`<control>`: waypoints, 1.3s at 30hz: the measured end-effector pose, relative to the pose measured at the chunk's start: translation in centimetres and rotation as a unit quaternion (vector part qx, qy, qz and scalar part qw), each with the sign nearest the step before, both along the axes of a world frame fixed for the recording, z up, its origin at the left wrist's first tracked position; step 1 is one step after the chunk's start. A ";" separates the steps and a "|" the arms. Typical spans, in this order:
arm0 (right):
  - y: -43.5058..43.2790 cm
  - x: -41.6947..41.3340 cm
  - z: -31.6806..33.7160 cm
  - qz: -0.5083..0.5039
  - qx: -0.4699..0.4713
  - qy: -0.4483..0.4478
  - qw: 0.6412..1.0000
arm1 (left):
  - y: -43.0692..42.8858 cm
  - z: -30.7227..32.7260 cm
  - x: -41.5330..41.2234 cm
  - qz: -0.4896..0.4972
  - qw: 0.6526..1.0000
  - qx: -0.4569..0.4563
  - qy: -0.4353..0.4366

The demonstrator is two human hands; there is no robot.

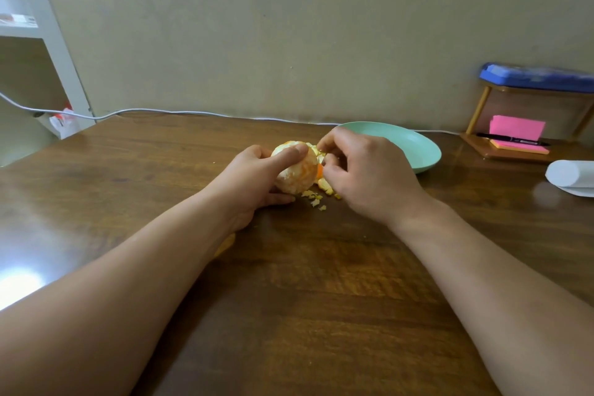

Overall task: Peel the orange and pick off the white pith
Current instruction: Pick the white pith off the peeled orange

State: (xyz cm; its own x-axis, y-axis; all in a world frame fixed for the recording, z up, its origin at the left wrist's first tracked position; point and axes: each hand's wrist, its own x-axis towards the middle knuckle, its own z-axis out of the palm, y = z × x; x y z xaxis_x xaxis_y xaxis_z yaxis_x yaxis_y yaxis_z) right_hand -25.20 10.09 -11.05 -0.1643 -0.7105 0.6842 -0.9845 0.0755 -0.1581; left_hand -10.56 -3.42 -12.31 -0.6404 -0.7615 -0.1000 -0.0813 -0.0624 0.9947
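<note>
The orange (297,172) is mostly bare of peel and streaked with white pith. It rests low over the brown wooden table (321,283). My left hand (257,180) wraps it from the left, index finger lying across its top. My right hand (363,170) is at the fruit's right side, fingertips pinched on a strip of peel or pith (318,151) at its upper right edge. Small scraps of peel and pith (316,198) lie on the table just below the fruit. Another orange piece (225,246) shows partly under my left forearm.
A mint-green plate (414,145) sits just behind my right hand. At the far right are a small wooden stand with pink sticky notes and a black pen (514,140), and a white roll (570,175). A white cable (160,112) runs along the table's back edge.
</note>
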 end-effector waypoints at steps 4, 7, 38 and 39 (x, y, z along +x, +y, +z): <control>0.3 -0.1 0.2 0.027 0.026 -0.030 0.999 | -0.1 -0.1 0.0 -0.001 1.000 0.002 0.002; 0.2 0.0 0.0 0.021 0.036 -0.034 0.999 | 0.1 -0.1 -0.1 -0.003 1.000 -0.005 0.003; 0.7 -1.5 0.0 0.025 0.012 -0.131 0.991 | 0.3 -0.2 -0.1 -0.014 0.999 -0.046 -0.013; 0.7 -1.6 -0.1 0.030 0.015 -0.131 0.991 | 0.2 -0.2 -0.1 -0.014 0.999 -0.040 -0.012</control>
